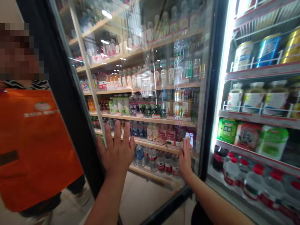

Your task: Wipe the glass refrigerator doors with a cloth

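The door (150,87) stands at an angle beside the lit cooler (260,118), probably swung open so its glass faces the person. The left hand (117,150) spreads its fingers wide before the door's left part, perhaps to steady it; contact is unclear. The right hand (185,154) is near the door's right edge, fingers together; whether they grip anything cannot be told. The hands are well apart, the door directly ahead of both.

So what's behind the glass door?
Behind the glass door, wooden shelves hold rows of bottled drinks. The left hand and right hand cover some parts, so what's there can't be seen.
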`<move>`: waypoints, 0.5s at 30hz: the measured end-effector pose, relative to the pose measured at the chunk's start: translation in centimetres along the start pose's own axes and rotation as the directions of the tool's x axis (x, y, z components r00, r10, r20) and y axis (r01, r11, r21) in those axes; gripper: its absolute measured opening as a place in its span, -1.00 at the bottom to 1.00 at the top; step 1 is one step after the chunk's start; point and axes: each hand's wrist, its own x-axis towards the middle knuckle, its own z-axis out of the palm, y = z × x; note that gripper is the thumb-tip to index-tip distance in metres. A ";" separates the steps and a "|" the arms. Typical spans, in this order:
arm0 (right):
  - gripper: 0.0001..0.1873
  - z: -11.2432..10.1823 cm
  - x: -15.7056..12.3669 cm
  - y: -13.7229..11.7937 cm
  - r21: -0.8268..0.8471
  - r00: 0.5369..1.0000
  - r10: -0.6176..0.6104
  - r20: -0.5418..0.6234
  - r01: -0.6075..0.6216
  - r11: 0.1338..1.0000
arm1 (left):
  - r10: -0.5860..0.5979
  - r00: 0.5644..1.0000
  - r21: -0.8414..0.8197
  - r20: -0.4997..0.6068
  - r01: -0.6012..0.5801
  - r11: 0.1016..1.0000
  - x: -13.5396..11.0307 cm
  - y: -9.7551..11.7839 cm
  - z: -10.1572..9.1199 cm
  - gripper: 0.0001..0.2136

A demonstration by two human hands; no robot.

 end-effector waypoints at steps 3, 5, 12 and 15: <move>-0.28 1.4 -1.0 -5.3 -0.039 0.923 -0.339 0.183 0.351 0.935 | -0.003 1.000 -0.015 -0.004 0.003 1.000 0.0 0.0 0.0 -0.32; -0.22 2.0 -1.5 -8.2 -0.037 0.802 -0.518 0.297 0.552 0.833 | -0.004 1.000 -0.027 -0.005 0.004 1.000 0.0 0.0 -0.1 -0.32; -0.23 2.0 2.8 -11.1 -0.092 0.749 -0.606 0.268 0.646 0.758 | -0.004 1.000 -0.039 0.001 0.004 0.999 0.0 0.0 -0.2 -0.32; -0.27 0.8 6.3 -8.4 -0.100 0.887 -0.445 0.125 0.458 0.883 | -0.008 1.000 -0.037 0.001 0.008 0.999 0.0 -0.1 -0.2 -0.31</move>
